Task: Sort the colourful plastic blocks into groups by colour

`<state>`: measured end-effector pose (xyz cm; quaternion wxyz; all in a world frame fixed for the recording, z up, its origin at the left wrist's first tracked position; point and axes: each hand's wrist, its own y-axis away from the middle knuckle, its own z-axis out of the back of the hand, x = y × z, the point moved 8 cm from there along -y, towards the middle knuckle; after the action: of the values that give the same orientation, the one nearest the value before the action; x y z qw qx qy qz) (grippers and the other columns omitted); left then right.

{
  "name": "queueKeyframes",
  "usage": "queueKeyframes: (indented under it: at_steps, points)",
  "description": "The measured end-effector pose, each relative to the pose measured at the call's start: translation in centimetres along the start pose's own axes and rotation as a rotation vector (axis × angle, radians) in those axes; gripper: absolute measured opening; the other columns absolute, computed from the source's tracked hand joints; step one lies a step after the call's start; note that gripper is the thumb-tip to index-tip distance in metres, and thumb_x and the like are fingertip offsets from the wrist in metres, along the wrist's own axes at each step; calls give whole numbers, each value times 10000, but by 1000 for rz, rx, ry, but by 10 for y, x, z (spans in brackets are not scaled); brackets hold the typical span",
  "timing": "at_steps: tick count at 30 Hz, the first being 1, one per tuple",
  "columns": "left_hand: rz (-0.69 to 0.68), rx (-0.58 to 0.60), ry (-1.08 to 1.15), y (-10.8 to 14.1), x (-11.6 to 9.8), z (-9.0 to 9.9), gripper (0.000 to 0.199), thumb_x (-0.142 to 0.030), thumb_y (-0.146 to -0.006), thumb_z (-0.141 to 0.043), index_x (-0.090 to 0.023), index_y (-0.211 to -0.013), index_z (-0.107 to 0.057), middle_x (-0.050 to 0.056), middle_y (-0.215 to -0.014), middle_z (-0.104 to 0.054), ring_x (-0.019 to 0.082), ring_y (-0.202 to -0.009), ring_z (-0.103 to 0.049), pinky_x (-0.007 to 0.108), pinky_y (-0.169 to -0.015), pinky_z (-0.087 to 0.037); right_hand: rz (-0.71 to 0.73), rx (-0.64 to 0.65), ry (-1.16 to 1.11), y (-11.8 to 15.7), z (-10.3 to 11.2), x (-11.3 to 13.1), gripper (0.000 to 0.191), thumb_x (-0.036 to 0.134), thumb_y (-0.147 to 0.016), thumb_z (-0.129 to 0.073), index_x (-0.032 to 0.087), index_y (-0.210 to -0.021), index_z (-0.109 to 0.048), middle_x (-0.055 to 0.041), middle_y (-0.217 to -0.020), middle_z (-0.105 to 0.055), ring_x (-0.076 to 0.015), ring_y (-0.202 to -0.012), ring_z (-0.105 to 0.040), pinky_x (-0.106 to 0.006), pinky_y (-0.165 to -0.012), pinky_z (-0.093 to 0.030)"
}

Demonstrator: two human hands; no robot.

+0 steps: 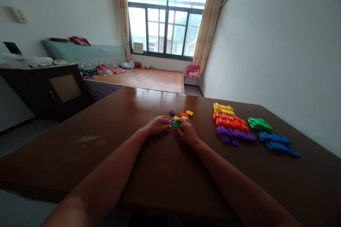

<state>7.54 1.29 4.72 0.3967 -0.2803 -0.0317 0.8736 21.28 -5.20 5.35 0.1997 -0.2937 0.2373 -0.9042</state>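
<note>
Near the middle of the table, small coloured plastic blocks lie between my two hands. My left hand (pixel 158 125) is closed, its fingers curled at the left side of this cluster; what they hold is mostly hidden. My right hand (pixel 188 133) reaches in from the other side, thumb and fingers closed around a green block (pixel 176 125). Just beyond the fingers are a yellow block (pixel 189 112), an orange block (pixel 184 115) and purple blocks (pixel 172 112). Bits of purple show under both hands.
Sorted blocks lie to the right on the brown table (pixel 106 156): yellow (pixel 223 109), orange (pixel 230 122), purple (pixel 236 135), green (pixel 260 125) and blue (pixel 278 143). Behind the table stand a bed (pixel 154 79) and a pink chair (pixel 192 69); a dark cabinet (pixel 39 92) is at left.
</note>
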Motion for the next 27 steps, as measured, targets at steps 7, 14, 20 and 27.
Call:
queueKeyframes:
  at_steps: [7, 14, 20, 27]
  points:
    - [40, -101, 86, -3, 9, 9, 417, -557, -846, -488, -234, -846, -751, 54, -892, -692, 209, -835, -624, 289, -785, -453, -69, -45, 15, 1, 27, -10, 413, 214, -829, -571, 255, -1239, -547, -76, -1231, -603, -246, -1142, -524, -421, -1023, -427]
    - [105, -147, 261, -1, 10, 20, 401, -589, -777, -550, -237, -759, -740, 51, -817, -701, 203, -741, -648, 275, -703, -483, -219, -193, -14, 21, 94, -42, 402, 262, -803, -594, 248, -1205, -581, -81, -1138, -605, -196, -914, -621, -361, -838, -532]
    - [108, -147, 241, -2, 9, 22, 385, -581, -781, -559, -245, -770, -746, 53, -822, -714, 208, -752, -658, 268, -695, -491, -341, -258, 198, 64, 193, -124, 372, 262, -805, -589, 195, -1171, -582, -89, -1130, -643, -191, -939, -627, -359, -885, -505]
    - [189, -136, 321, -5, 14, 21, 384, -625, -692, -631, -263, -730, -751, 52, -804, -720, 233, -761, -652, 285, -702, -514, -788, -232, 459, 100, 325, -260, 268, 248, -803, -603, 154, -1054, -623, -107, -1019, -697, -165, -867, -652, -265, -776, -504]
